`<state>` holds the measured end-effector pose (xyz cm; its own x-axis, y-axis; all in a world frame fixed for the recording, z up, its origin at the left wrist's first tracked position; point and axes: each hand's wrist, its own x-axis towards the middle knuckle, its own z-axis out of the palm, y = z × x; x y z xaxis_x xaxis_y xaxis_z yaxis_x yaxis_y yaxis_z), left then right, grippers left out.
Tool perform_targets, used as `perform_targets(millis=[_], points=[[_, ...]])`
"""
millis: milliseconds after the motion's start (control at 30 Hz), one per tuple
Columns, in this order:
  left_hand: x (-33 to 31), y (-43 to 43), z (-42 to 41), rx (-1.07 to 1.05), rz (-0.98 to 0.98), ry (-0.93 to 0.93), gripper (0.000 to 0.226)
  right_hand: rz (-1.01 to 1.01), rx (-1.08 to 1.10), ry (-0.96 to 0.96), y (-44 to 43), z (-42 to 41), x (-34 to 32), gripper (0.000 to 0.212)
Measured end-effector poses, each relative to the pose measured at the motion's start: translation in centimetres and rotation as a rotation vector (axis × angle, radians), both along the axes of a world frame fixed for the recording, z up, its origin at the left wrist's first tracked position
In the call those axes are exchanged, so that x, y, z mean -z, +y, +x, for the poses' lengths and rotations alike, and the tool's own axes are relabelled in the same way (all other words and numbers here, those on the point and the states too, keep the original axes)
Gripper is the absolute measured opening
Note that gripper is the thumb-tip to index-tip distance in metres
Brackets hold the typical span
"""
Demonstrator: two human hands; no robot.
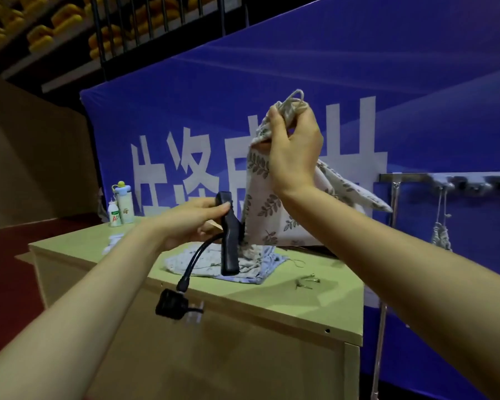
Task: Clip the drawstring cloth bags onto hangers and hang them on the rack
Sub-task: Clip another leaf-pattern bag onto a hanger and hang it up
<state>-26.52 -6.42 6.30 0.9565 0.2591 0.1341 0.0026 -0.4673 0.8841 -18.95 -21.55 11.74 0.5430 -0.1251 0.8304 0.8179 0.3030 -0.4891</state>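
Head: hands (293,151) raised, gripping bag (267,209).

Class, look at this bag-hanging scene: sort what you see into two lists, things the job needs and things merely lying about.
Belongs to the job:
leaf-print bag, held up by the right hand
black hanger, in the left hand
cloth bags on the table
rack
bag already hung
small clips

Lying about:
two bottles
blue banner

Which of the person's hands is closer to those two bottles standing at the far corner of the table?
Left. The left hand, gripping a black clamp, is just to the right of the bottles. The right hand is raised higher and farther right, holding up a leaf-print bag.
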Motion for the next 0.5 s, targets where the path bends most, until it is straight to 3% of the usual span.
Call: perform_targets(millis=[100, 233, 500], points=[[0.8, -3.0, 4.0, -0.08, 0.012, -0.055, 0.033, -0.023, 0.101, -0.023, -2.4, 2.1, 0.3, 0.02], [2.4, -8.5, 9.6, -0.206, 0.369, -0.096, 0.036, -0.046, 0.259, 0.078, -7.2, 7.3, 1.4, 0.014], [6.3, -17.6, 18.5, -0.118, 0.733, -0.028, 0.044, -0.233, 0.422, 0.347, -17.2, 16.5, 7.2, 0.032]])
